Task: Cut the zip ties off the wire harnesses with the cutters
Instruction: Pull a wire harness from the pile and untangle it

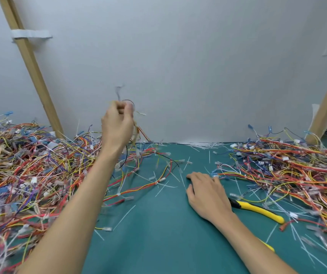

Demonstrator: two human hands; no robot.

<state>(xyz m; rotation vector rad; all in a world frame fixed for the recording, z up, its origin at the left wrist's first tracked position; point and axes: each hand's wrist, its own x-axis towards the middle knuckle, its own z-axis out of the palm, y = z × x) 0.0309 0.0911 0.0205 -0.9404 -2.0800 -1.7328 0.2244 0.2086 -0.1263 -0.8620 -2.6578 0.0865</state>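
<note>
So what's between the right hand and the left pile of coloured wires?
Head view: green mat strewn with cut white zip ties, plus one stray red-yellow wire harness.

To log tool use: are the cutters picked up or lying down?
Lying down. The cutters lie on the mat, partly hidden under the right hand, which rests flat, not gripping.
</note>
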